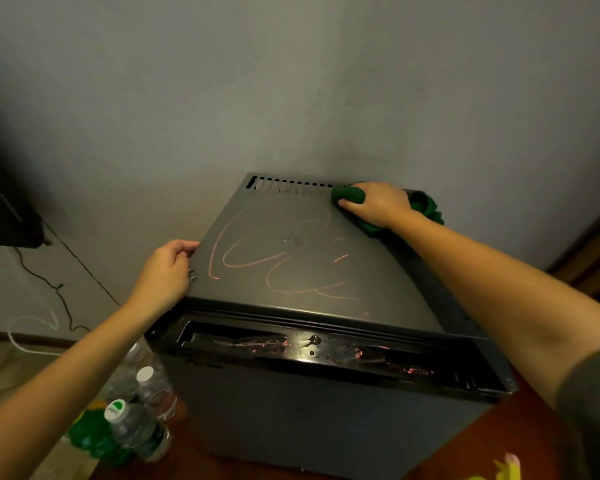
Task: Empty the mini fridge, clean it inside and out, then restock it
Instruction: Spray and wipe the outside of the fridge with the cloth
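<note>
Green cloth (pixel 426 206) under R hand (pixel 378 204), fridge (pixel 291 258) top; L hand (pixel 167 271) grips edge.

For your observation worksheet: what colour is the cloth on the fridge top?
The cloth is dark green, clearest in the head view.

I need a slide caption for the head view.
Right hand presses green cloth on mini fridge top; left hand grips its edge.
</note>
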The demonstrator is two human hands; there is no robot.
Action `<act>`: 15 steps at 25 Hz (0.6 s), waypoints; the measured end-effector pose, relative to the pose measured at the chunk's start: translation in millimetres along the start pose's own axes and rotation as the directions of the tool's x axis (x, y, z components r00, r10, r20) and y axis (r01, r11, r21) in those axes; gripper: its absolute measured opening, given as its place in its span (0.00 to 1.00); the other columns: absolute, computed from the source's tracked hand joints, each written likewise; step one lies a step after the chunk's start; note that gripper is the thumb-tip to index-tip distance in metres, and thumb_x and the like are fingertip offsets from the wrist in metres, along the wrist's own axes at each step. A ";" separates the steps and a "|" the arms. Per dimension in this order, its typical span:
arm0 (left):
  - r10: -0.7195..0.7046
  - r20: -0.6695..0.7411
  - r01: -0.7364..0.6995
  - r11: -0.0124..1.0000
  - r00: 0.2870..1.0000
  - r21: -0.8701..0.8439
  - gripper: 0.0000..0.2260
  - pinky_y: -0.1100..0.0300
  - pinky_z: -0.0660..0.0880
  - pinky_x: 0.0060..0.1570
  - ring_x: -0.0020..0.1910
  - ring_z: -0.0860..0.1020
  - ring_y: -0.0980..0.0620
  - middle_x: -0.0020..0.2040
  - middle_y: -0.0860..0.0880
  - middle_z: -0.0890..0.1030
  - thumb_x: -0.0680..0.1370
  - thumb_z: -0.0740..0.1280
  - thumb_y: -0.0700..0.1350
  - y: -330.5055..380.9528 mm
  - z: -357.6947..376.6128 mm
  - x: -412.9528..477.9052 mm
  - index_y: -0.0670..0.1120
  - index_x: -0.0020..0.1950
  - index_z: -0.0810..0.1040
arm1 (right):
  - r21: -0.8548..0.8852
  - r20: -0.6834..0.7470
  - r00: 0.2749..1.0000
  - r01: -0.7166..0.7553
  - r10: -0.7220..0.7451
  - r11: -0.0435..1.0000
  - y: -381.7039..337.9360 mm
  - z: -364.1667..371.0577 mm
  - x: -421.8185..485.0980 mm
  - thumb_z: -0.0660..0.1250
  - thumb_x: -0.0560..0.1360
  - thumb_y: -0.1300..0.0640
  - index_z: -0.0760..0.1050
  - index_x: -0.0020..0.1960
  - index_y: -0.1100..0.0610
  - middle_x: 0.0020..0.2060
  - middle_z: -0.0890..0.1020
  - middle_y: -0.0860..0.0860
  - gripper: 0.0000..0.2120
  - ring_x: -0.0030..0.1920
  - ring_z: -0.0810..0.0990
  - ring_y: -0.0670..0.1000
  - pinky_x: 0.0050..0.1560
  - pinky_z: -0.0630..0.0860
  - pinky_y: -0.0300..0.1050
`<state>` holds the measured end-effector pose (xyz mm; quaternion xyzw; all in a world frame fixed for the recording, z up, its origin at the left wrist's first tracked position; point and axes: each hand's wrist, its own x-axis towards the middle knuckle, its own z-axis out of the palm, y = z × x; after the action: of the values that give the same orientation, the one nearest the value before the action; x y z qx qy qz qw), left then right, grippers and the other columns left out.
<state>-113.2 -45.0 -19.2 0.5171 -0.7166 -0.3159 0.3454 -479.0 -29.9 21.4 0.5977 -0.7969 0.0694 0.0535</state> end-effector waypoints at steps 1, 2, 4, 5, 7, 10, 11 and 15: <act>-0.007 0.005 0.007 1.000 1.000 -0.002 0.16 0.63 0.68 0.47 0.52 0.73 0.51 0.55 0.45 0.77 0.82 0.52 0.35 0.8 -1.1 -1.3 0.38 0.64 0.75 | -0.001 -0.031 1.000 -0.005 0.005 1.000 -6.6 -2.6 -9.6 0.56 0.74 0.31 0.72 0.66 0.44 0.57 0.81 0.52 0.27 0.55 0.78 0.57 0.46 0.75 0.46; -0.010 0.013 0.011 1.000 1.000 -0.009 0.16 0.65 0.68 0.45 0.52 0.73 0.52 0.56 0.45 0.77 0.82 0.51 0.35 1.0 -1.9 -2.2 0.38 0.64 0.74 | -0.007 -0.061 0.998 0.020 -0.021 1.000 -13.5 -5.4 -27.6 0.56 0.74 0.31 0.72 0.65 0.44 0.57 0.81 0.52 0.26 0.55 0.78 0.57 0.47 0.75 0.46; -0.007 0.027 0.007 1.000 1.000 -0.028 0.16 0.67 0.68 0.44 0.52 0.73 0.52 0.59 0.43 0.77 0.82 0.51 0.36 0.7 -3.0 -2.8 0.39 0.65 0.73 | 0.011 -0.077 0.985 0.156 -0.155 0.988 -29.6 -11.7 -83.6 0.58 0.73 0.32 0.72 0.65 0.42 0.57 0.81 0.49 0.25 0.54 0.78 0.56 0.50 0.74 0.47; -0.009 0.033 0.010 0.999 0.999 -0.038 0.16 0.68 0.69 0.43 0.52 0.73 0.52 0.59 0.43 0.77 0.82 0.51 0.36 0.0 -2.4 -3.2 0.39 0.65 0.73 | 0.049 -0.072 0.967 0.248 -0.245 0.967 -38.4 -15.9 -118.6 0.59 0.73 0.32 0.71 0.65 0.40 0.59 0.80 0.46 0.24 0.54 0.77 0.54 0.50 0.74 0.47; -0.014 0.035 0.015 0.999 0.999 -0.043 0.16 0.70 0.68 0.39 0.52 0.73 0.53 0.57 0.45 0.76 0.82 0.51 0.36 -1.4 -1.3 -3.3 0.39 0.65 0.73 | 0.118 -0.056 0.920 0.392 -0.388 0.912 -54.4 -28.3 -184.5 0.57 0.71 0.31 0.69 0.66 0.37 0.64 0.74 0.36 0.25 0.50 0.73 0.48 0.46 0.75 0.45; -0.005 0.015 0.005 0.999 1.000 -0.033 0.16 0.68 0.69 0.42 0.53 0.74 0.50 0.54 0.47 0.76 0.82 0.51 0.36 -5.1 0.3 -0.4 0.39 0.64 0.74 | 0.134 -0.023 0.893 0.449 -0.450 0.883 -56.0 -33.7 -211.7 0.53 0.71 0.29 0.68 0.66 0.35 0.66 0.70 0.31 0.26 0.47 0.70 0.45 0.41 0.75 0.43; 0.003 0.008 -0.003 1.000 1.000 -0.029 0.16 0.66 0.69 0.45 0.54 0.75 0.49 0.54 0.47 0.77 0.82 0.52 0.35 -6.8 0.9 1.6 0.39 0.63 0.75 | 0.130 -0.022 0.896 0.442 -0.443 0.887 -56.9 -34.1 -200.7 0.53 0.71 0.29 0.68 0.65 0.35 0.66 0.70 0.32 0.26 0.48 0.71 0.45 0.42 0.75 0.44; 0.006 -0.015 -0.006 1.000 1.000 -0.010 0.16 0.65 0.68 0.44 0.51 0.75 0.51 0.53 0.46 0.78 0.81 0.52 0.33 -10.4 2.9 7.9 0.39 0.61 0.76 | 0.058 -0.072 0.959 0.280 -0.276 0.958 -53.7 -13.6 -78.8 0.58 0.73 0.32 0.72 0.64 0.40 0.56 0.81 0.46 0.23 0.53 0.78 0.54 0.48 0.77 0.48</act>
<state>-111.9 -55.1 -28.0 0.5156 -0.7139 -0.3147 0.3542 -405.3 32.2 24.0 0.7026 -0.7002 0.1068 0.0677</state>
